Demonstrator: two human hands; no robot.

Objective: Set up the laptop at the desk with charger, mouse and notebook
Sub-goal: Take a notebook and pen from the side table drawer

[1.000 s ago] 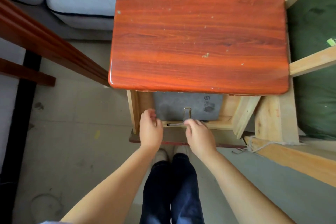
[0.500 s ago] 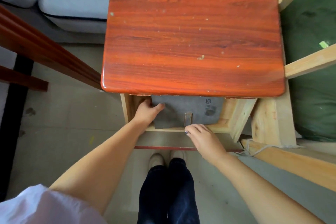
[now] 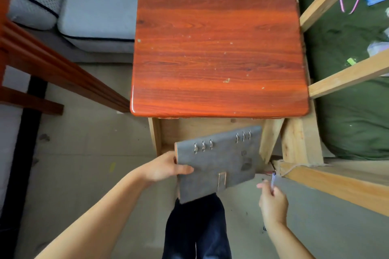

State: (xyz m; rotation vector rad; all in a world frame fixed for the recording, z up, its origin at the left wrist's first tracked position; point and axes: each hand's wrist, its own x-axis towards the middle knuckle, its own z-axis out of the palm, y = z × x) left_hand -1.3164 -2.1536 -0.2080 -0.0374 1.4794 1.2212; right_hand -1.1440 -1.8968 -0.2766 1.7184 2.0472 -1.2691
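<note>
1. The left hand point(image 3: 166, 167) grips the grey, felt-like ring-bound notebook point(image 3: 219, 164) at its left edge, thumb laid on the cover; the other fingers are hidden under it.
2. The notebook is held tilted in the air below the near edge of the glossy red-brown wooden desk top point(image 3: 219, 52), just in front of the pale wooden drawer point(image 3: 202, 127) beneath it; six metal rings show near its far edge in two groups of three; a small rectangular strap loop sits near its lower edge; two dark marks on the cover are too blurred to read.
3. The right hand point(image 3: 273, 202) is closed around a thin pen-like object point(image 3: 273, 181), blurred, with only its tip showing above the fingers; it is apart from the notebook, to the right.
4. The drawer's inside is largely hidden by the desk top and the notebook.
5. Dark blue trouser legs point(image 3: 197, 229) show below the notebook, cut off at the bottom edge; the feet are hidden.
6. A light blue-grey cushioned seat point(image 3: 117, 6) lies beyond the desk's left; a pale wooden frame point(image 3: 305, 143) stands to the right, cut off by the edge.
</note>
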